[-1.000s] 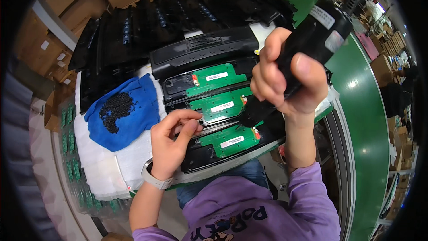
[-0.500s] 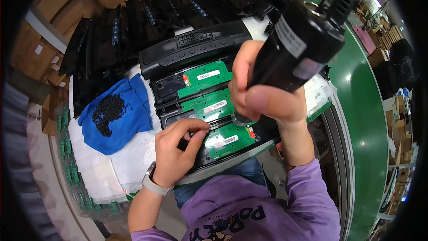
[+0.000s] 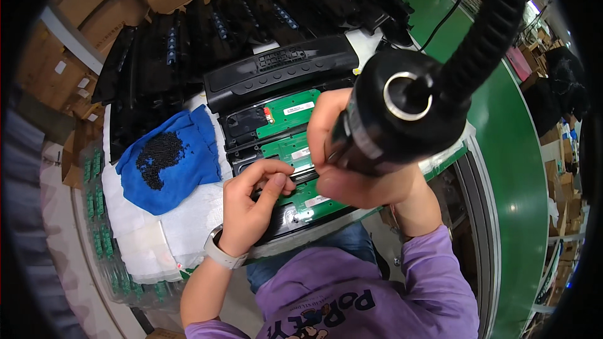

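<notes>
Taking the middle of the view as the clock's centre, the right hand (image 3: 361, 187) sits at four o'clock, its fingers and thumb wrapped firmly around a thick, black, cylindrical power driver (image 3: 402, 113) whose back end faces the camera; such a full-fist grip would suit a heavy tool held roughly upright. Its ribbed black cable (image 3: 487, 31) runs off toward two o'clock, apparently so that it hangs clear of the boards. The driver's tip is hidden, so contact below cannot be told. The left hand (image 3: 250, 199), between seven and eight o'clock, is curled with thumb and index fingertips close together over the left end of the nearest flat green circuit board (image 3: 301, 199), probably for fine control there; whether they pinch anything cannot be told. That board lies at six o'clock, in a long black plastic housing, with two similar boarded housings stacked edge to edge toward twelve, an arrangement that likely puts each within easy reach. At nine o'clock, a crumpled blue cloth (image 3: 195, 182) bears a heap of tiny black screw-like pieces (image 3: 160, 157), presumably because soft fabric stops them rolling and sets them near the left hand. White sheeting (image 3: 132, 232) beneath probably guards the plastic from scratches.
</notes>
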